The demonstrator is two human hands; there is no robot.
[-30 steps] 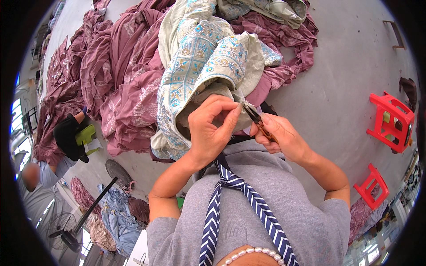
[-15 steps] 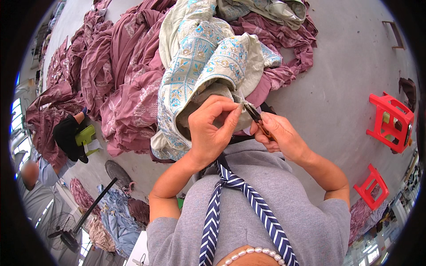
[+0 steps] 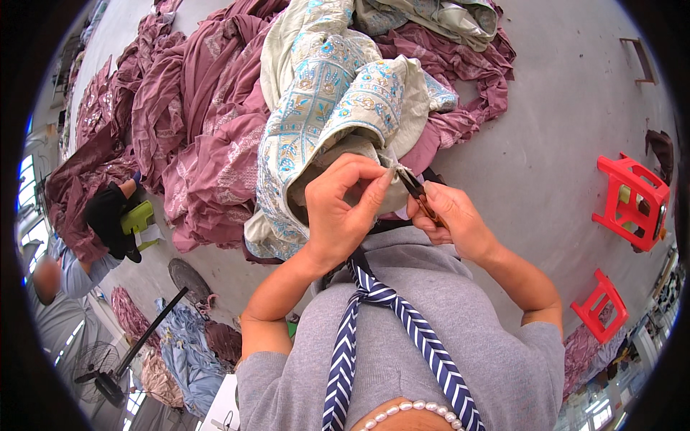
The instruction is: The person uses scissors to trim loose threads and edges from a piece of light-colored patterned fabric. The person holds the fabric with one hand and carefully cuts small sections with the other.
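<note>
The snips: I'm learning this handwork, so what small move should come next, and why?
Probably ease the left hand slightly back from the snips before closing them. The right hand holds them with their tips very close to where the left thumb and forefinger pinch the pale embroidered cloth, so a fingertip might get nicked.

room over grey floor [image 3: 543, 158] right of the right hand [image 3: 454, 221], red stools [image 3: 612, 197] farther out, mauve fabric [image 3: 215, 161] heaped leftward

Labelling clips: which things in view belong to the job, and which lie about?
In use:
pale cloth with blue embroidery, pinched by left hand
dark metal snips, in right hand

Lying about:
two red plastic stools
heaped mauve cloth
crumpled blue cloth
</note>
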